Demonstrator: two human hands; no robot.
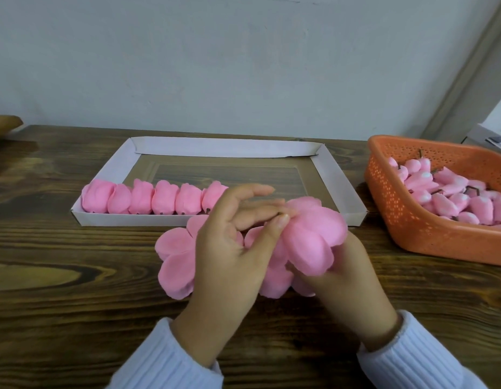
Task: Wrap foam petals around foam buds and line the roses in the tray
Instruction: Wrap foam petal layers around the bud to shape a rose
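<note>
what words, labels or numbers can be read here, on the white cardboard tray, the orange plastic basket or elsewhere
No readable text.
The white cardboard tray and the orange perforated plastic basket carry no print.
The pale papers at the right edge behind the basket show a dark mark, too blurred to read.

Tray (342, 186): we find it on the counter (61, 276), mid-scene, toward the far edge.
Roses (142, 197): we see them in a row along the tray's near wall, starting from its left corner.
Basket (412, 228): right of the tray, on the counter.
Buds (446, 203): piled in the basket.
Petals (176, 256): just near of the tray, some on the counter, some between the left hand (229, 254) and right hand (347, 279).
</note>
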